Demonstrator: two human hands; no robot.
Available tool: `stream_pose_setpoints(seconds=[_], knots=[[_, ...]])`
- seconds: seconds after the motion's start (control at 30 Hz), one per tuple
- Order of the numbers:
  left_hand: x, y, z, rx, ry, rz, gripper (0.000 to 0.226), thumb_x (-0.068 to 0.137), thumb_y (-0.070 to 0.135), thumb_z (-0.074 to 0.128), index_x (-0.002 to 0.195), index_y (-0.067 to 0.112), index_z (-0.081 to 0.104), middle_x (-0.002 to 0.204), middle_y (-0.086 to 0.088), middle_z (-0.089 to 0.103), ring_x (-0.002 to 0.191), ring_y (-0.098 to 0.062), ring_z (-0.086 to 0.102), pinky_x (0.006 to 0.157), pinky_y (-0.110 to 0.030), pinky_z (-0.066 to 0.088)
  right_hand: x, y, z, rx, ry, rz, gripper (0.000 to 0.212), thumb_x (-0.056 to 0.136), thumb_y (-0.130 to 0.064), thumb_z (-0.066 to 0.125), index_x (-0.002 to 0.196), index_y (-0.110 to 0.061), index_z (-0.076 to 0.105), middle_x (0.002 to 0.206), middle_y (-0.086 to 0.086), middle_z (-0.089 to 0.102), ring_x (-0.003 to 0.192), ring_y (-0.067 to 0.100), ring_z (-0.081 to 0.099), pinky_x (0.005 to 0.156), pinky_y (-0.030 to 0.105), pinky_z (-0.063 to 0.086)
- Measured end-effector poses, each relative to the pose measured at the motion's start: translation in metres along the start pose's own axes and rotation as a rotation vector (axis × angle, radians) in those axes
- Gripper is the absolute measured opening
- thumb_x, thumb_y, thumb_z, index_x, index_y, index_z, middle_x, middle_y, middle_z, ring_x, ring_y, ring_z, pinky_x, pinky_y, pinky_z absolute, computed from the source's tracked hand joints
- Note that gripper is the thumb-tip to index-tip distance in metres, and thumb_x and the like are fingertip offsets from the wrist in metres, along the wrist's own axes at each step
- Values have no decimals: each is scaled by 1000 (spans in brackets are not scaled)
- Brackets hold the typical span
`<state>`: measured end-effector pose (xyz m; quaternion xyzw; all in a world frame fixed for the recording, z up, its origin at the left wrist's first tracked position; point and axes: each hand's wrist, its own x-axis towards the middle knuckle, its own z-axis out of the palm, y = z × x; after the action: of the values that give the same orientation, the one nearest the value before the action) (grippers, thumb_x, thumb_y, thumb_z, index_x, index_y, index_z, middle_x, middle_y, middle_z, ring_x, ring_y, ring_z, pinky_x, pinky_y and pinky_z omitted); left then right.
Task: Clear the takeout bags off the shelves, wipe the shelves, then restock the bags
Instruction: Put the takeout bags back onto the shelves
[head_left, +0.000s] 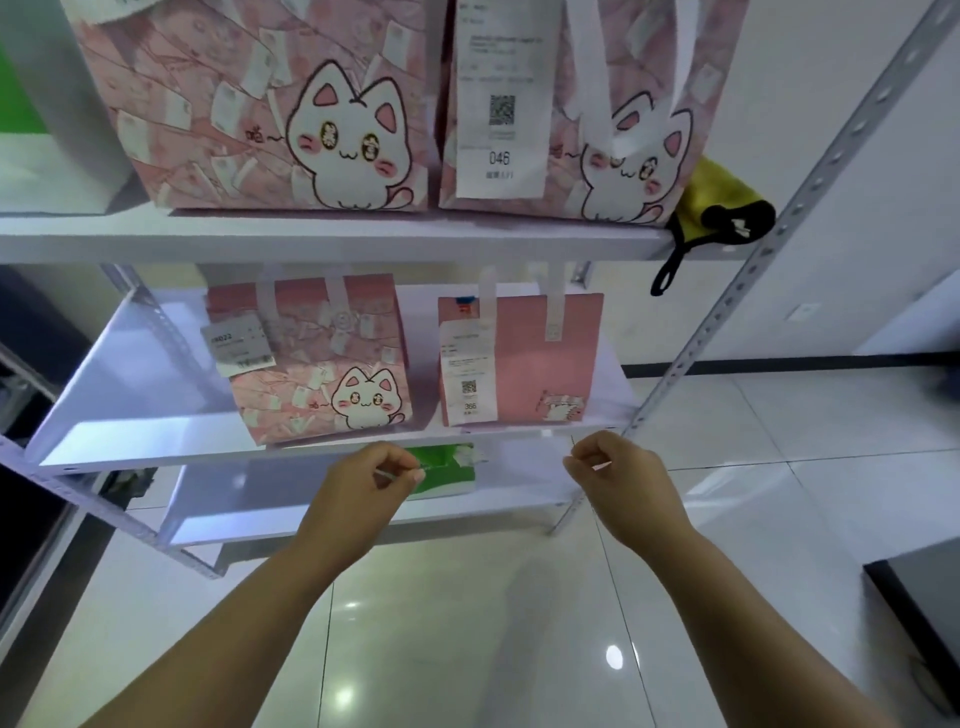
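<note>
Two large pink cat-print bags stand on the upper shelf (311, 239): one on the left (260, 104), one on the right (571, 104) with a white receipt marked 046. On the middle shelf (156, 405) stand a smaller cat-print bag (317, 364) and a plain pink bag (524, 358), each with a receipt. A yellow and black cloth (719, 208) lies at the upper shelf's right end. My left hand (363, 483) and my right hand (618, 473) hover in front of the middle shelf's edge, fingers loosely curled, holding nothing.
A green box (441, 467) sits on the lowest shelf behind my left hand. A perforated metal upright (779, 228) runs along the rack's right side. A white box (57, 93) stands at the upper left. A dark object (919, 592) sits on the tiled floor at right.
</note>
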<state>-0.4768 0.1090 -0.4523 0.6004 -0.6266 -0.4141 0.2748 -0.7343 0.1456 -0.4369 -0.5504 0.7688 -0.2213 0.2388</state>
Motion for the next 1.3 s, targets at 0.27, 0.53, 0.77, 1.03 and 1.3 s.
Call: stream_pose_setpoints(seconds=[0.27,0.53,0.77,1.03,1.3], knots=[[72,5,42,6,-18,-30,18,86,22,65,103,21,59,99,6,61,86,-11,60,67,-22,43,68,44,4,-1,27,120,19,89,-31,59,103,-18,62,100,-3,66,91,15,60,75,27,46],[159,-13,72,120,27,-24,49,83,21,66,128,21,45,125,-2,52,110,-20,55,98,-43,46,150,66,28,41,7,260,52,89,-27,60,136,-17,39,128,2,57,108,22,59,92,36,48],[187,-30,94,139,8,-100,35,89,15,59,121,20,48,120,-3,62,103,-24,61,88,-39,50,191,74,42,9,-49,232,59,91,-23,58,142,-19,30,139,3,49,121,27,52,98,41,44],[177,-31,88,125,-4,-112,6,90,15,59,93,17,54,107,-8,68,85,-27,67,75,-44,56,179,81,32,64,105,330,29,86,-2,42,106,-12,61,107,8,67,95,28,60,79,31,47],[99,-21,76,33,-1,-129,9,88,10,61,84,15,55,95,-5,66,80,-22,66,75,-41,56,99,80,9,96,109,320,29,86,-7,45,68,-28,54,91,8,67,79,30,64,74,47,57]])
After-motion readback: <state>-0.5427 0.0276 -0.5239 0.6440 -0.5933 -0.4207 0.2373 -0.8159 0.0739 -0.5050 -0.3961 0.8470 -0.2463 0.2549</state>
